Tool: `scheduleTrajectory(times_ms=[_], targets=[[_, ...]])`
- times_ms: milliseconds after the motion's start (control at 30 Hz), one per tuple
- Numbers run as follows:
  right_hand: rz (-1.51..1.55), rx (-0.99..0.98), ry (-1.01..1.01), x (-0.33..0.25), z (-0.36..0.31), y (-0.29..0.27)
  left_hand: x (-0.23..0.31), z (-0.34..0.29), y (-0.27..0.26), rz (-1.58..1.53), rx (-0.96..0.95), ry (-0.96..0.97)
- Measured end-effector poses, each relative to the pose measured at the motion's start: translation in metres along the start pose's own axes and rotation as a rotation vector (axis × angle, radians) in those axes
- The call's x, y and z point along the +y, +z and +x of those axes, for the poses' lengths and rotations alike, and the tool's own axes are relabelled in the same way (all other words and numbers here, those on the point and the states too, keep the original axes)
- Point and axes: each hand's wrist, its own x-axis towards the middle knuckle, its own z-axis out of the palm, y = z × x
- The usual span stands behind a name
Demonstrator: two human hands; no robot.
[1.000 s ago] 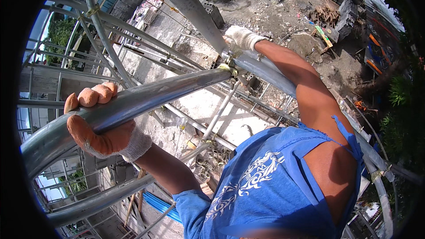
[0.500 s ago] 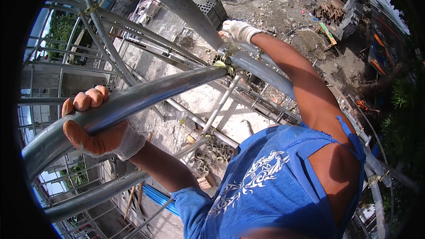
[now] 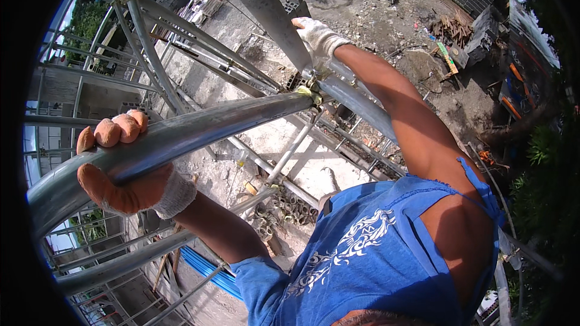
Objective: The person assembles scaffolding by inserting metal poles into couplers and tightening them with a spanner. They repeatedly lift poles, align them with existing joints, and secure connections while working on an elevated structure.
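While the left hand's (image 3: 138, 191) fingers are curling over the tube (image 3: 217, 128) and its thumb is lying underneath, the tube is sitting held between them. The right hand's (image 3: 321, 36) fingers are lying beside the upright (image 3: 266, 15); whether they are gripping, one cannot tell. Farther out, the tube is meeting a clamp (image 3: 310, 92) near the upright's lower end, and blue rods (image 3: 208, 271) are lying below.

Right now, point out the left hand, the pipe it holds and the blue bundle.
Left hand (image 3: 133, 194), head view: gloved thumb base.
Pipe (image 3: 187, 133), head view: mid-length.
Blue bundle (image 3: 203, 265), head view: upper stretch.
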Motion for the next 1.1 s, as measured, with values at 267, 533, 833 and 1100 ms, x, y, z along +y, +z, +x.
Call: scheduleTrajectory(times_ms=[267, 533, 833, 1100], targets=[[-0.069, -0.381, -0.004, 0.012, -0.015, -0.016, -0.003, -0.002, 0.001, 0.009, 0.033, 0.031], [0.045, -0.346, -0.157, 0.029, -0.018, -0.012, -0.003, -0.002, 0.002, -0.021, 0.031, 0.018], [-0.075, -0.577, -0.067, 0.027, -0.049, 0.014, 0.002, -0.002, 0.005, 0.003, 0.011, -0.028], [0.133, -0.121, 0.670, 0.027, -0.074, -0.045, 0.000, -0.002, 0.001, -0.001, -0.061, -0.011]])
